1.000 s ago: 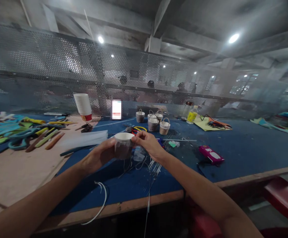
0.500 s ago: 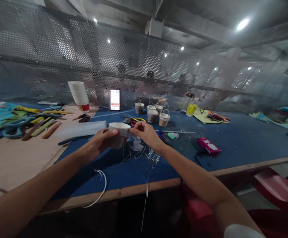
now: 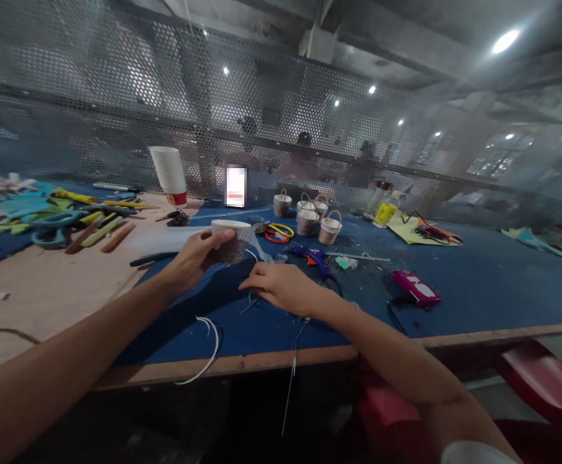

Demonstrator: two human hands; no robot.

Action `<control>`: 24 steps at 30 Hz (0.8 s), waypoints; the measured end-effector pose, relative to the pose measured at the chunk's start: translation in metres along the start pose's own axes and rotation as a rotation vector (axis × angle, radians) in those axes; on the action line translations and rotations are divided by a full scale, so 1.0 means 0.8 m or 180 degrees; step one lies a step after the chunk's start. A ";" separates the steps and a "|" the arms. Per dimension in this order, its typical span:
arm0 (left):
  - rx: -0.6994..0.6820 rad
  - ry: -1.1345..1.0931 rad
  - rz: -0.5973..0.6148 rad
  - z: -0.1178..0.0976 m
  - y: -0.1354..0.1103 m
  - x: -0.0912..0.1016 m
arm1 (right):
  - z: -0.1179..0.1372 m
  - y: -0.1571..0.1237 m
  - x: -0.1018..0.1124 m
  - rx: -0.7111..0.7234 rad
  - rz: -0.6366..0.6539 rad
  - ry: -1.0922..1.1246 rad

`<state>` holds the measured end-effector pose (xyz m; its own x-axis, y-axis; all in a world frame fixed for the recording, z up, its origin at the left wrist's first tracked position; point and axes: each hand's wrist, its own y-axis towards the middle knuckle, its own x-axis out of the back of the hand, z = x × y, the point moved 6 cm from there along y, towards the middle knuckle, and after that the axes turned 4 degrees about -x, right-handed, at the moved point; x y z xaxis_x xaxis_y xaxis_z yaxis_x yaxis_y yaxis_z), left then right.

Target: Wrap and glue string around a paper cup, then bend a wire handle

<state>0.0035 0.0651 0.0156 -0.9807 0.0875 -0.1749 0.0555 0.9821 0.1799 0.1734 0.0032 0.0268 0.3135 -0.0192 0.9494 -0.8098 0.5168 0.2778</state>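
My left hand (image 3: 198,254) is closed around a small paper cup (image 3: 230,243) with a greyish wrapped side, held tilted above the blue mat. From the cup's right side a pale, thin strip (image 3: 260,248) trails toward my right hand (image 3: 278,287). That hand is low over the mat, palm down, its fingers drawn together at the tips; what they grip, if anything, is hidden. A thin looped cord (image 3: 251,298) shows just under those fingertips. Behind stand several finished little cup baskets (image 3: 307,223) with arched handles. A blue glue gun (image 3: 316,259) lies to the right.
At the left are a stack of paper cups (image 3: 167,171), blue-handled scissors (image 3: 51,237) and coloured sticks (image 3: 102,231). Yellow-and-red-handled pliers (image 3: 280,233) lie behind the cup. A magenta box (image 3: 416,288) rests at right; white cord (image 3: 213,348) hangs over the front edge.
My right hand has left the cup's rim and moved down toward the mat. The cup, still in my left hand, is more tilted. The whole view has shifted slightly.
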 end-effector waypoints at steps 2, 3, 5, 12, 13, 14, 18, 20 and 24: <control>-0.0015 0.0057 0.0008 -0.001 -0.001 0.000 | -0.004 0.001 -0.012 0.0062 0.0134 -0.0433; -0.0024 0.0067 0.0018 -0.002 -0.002 -0.001 | -0.006 0.002 -0.015 0.0085 0.0156 -0.0565; -0.0052 0.0070 0.0036 -0.003 -0.003 -0.002 | -0.009 0.004 -0.016 0.0079 0.0170 -0.0731; -0.0064 0.0081 -0.0001 -0.005 -0.004 -0.003 | -0.014 0.005 -0.012 -0.0106 0.0198 -0.0801; -0.0060 0.0059 -0.0015 -0.005 -0.004 -0.002 | -0.016 0.004 -0.012 -0.0175 0.0185 -0.0731; -0.0050 0.0034 -0.0034 -0.005 -0.004 -0.002 | -0.018 0.003 -0.011 -0.0241 0.0147 -0.0645; 0.0026 -0.0009 -0.0074 -0.005 -0.004 -0.001 | -0.007 0.003 0.003 -0.0279 -0.0045 -0.0298; 0.0050 -0.0028 -0.0069 -0.005 -0.004 -0.001 | 0.013 0.008 0.009 -0.0064 -0.0006 -0.0041; 0.0012 -0.0095 0.0020 -0.002 -0.002 -0.002 | 0.068 0.017 0.001 0.0767 0.0553 0.0533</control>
<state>0.0050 0.0627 0.0176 -0.9743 0.0984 -0.2025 0.0623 0.9821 0.1776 0.1359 -0.0360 0.0397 0.2213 0.2026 0.9539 -0.9459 0.2826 0.1595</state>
